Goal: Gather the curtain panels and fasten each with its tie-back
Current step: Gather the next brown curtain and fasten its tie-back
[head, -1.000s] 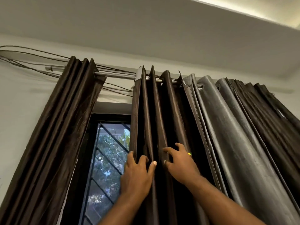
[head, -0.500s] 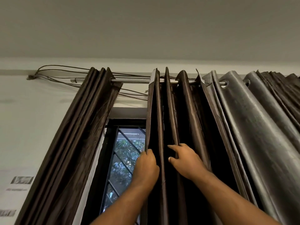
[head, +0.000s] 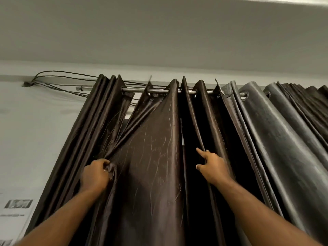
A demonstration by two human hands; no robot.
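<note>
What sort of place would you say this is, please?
Probably a room in a home: brown eyelet curtains hang from a metal rod below a ceiling, with loose cables along the wall.

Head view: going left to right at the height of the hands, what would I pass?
Wall → gathered brown panel → left hand, gripping fabric → spread brown panel → right hand, fingers on a fold → grey curtain.
</note>
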